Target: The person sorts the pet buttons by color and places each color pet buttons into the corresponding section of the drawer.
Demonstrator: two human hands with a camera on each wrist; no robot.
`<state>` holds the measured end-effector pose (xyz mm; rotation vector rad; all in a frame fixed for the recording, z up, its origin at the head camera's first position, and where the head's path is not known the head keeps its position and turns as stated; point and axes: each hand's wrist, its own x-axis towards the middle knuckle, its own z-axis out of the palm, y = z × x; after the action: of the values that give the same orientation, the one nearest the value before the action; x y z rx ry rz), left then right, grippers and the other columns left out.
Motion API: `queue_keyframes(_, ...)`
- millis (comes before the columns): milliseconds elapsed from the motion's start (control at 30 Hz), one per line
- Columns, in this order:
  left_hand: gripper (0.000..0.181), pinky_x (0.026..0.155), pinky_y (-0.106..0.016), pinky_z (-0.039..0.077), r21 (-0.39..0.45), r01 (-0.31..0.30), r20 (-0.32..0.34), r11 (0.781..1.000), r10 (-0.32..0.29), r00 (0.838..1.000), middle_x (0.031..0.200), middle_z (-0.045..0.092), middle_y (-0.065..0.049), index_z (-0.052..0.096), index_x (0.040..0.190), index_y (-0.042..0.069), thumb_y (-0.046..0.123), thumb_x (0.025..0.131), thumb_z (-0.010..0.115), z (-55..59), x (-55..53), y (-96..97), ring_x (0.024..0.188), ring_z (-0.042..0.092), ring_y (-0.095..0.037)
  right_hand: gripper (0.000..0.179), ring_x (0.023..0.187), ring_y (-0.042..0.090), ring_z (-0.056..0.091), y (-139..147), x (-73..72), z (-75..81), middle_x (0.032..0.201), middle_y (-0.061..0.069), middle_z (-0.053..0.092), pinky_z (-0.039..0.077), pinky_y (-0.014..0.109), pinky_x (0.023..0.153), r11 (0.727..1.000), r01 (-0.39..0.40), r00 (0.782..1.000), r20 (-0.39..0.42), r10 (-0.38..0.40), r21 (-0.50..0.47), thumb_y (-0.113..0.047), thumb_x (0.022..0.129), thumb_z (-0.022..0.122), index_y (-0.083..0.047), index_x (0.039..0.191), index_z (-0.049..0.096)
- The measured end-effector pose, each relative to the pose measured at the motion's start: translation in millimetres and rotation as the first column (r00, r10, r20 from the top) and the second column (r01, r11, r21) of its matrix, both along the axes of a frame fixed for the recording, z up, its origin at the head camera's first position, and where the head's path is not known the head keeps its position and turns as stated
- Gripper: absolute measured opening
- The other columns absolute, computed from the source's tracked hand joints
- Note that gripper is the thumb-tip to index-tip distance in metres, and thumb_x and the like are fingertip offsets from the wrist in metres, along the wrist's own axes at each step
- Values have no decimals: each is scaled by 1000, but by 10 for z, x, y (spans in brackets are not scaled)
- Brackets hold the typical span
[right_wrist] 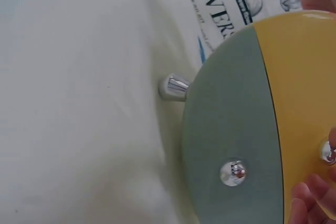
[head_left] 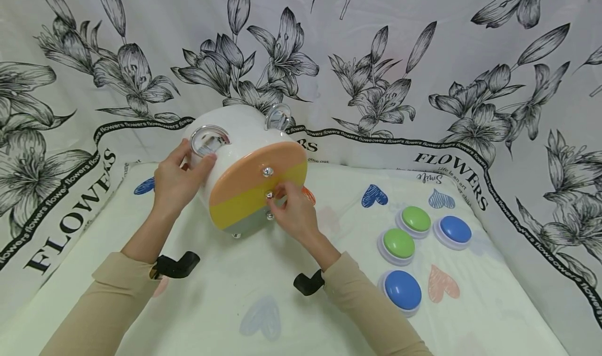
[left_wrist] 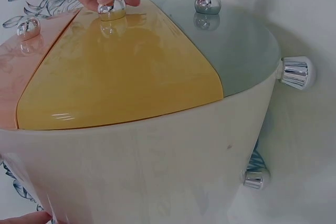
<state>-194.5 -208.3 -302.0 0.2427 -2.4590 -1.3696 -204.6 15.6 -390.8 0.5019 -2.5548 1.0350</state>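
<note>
A glossy white rounded drawer box [head_left: 237,118] stands tilted in the head view, its oval front striped orange [head_left: 251,165], yellow [head_left: 240,205] and green [head_left: 254,222]. Each panel carries a round silver knob. My right hand [head_left: 296,212] pinches the yellow panel's knob [left_wrist: 112,10] between thumb and fingers. Against the box's left side rests my left hand [head_left: 176,181], thumb and index finger spread beside a round silver fitting [head_left: 209,139]; its other fingers are hidden. The green panel's knob [right_wrist: 232,172] is untouched. Silver feet [left_wrist: 297,73] stick out beyond the green panel.
Right of the box sit two green push buttons [head_left: 416,219] [head_left: 398,243] and two blue ones [head_left: 454,229] [head_left: 403,290] on white bases. A heart-patterned white cloth [head_left: 226,303] covers the table, and a flower-printed curtain [head_left: 352,84] hangs behind.
</note>
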Motion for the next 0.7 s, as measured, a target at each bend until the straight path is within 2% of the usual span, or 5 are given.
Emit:
queue_keyframes(167, 73, 103, -40, 38, 0, 0, 4, 1000, 0, 1000, 150, 24, 4, 40, 141, 17, 56, 81, 57, -2, -6, -5, 138, 25, -18, 23, 56, 4, 52, -42, -23, -68, 84, -4, 64, 40, 14, 46, 1000, -13, 1000, -23, 13, -13, -28, 83, 64, -15, 98, 53)
queue_keyframes(467, 73, 102, -40, 38, 5, 2, 10, 1000, -2, 1000, 150, 24, 4, 39, 141, 18, 56, 81, 57, 4, -9, -10, 138, 25, -19, 22, 52, 4, 53, -137, -26, -37, 78, -4, 65, 36, 14, 43, 999, 28, 996, -86, -30, -23, -26, 83, 66, -12, 92, 52)
queue_keyframes(700, 73, 102, -41, 39, 3, 4, 14, 1000, -4, 1000, 151, 24, 3, 39, 141, 18, 57, 81, 56, 12, -3, -11, 137, 26, -20, 23, 52, 6, 53, -150, -9, -10, 78, -3, 66, 35, 15, 42, 999, 51, 996, -69, -51, -7, -26, 82, 67, -12, 90, 51)
